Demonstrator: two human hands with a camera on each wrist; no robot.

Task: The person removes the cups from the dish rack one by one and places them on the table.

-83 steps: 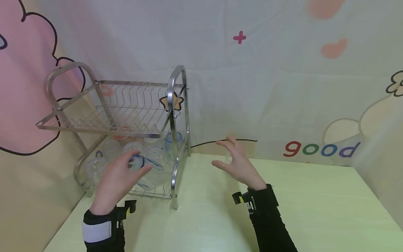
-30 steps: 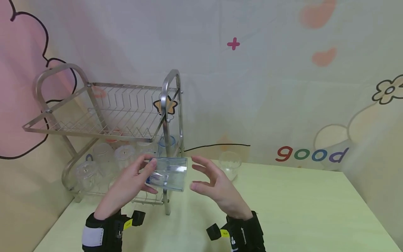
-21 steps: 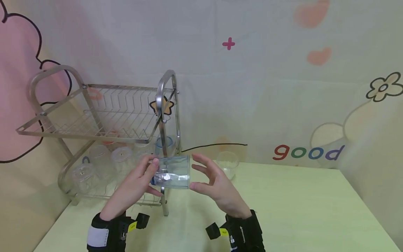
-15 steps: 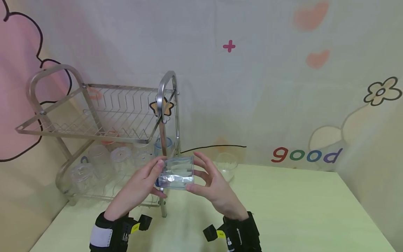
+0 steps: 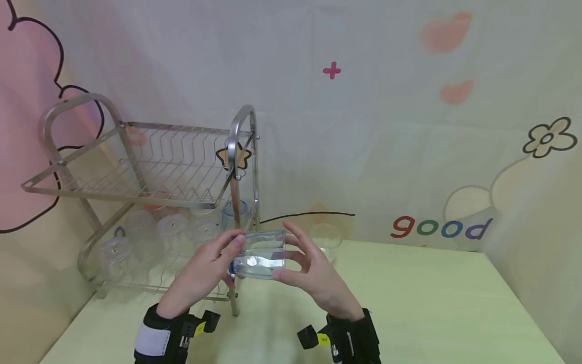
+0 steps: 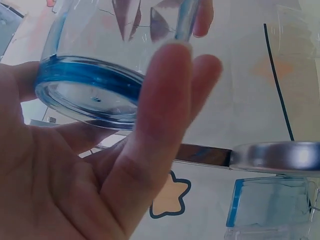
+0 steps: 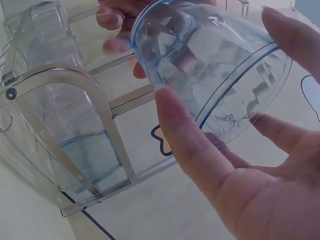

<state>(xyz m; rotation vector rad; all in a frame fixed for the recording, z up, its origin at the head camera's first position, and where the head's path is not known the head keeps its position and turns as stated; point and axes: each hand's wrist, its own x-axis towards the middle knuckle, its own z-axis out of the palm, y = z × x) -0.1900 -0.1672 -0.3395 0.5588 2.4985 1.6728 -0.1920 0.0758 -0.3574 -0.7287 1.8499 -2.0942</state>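
Observation:
A clear drinking glass [image 5: 262, 255] with a blue-tinted base lies sideways in the air, in front of the rack's right end. My left hand [image 5: 202, 273] grips its base end, thumb toward me; in the left wrist view the blue ring of the glass [image 6: 90, 75] sits between thumb and fingers. At the other end, my right hand [image 5: 316, 278] holds the rim between thumb and fingers. The right wrist view shows the rim end of the glass [image 7: 240, 85] within the right hand's fingers. Nothing is visible inside the glass.
A two-tier metal dish rack [image 5: 136, 198] stands at the left, with several clear cups [image 5: 115, 255] on its lower shelf. A blue-rimmed cup [image 5: 226, 219] is at that shelf's right. Behind my right hand stands a clear glass bowl [image 5: 327, 233] on the pale table [image 5: 409, 303], near the wall.
The left hand has brought the glass away from the rack toward the right and turned it sideways. The right hand has come in from the right and taken hold of its rim.

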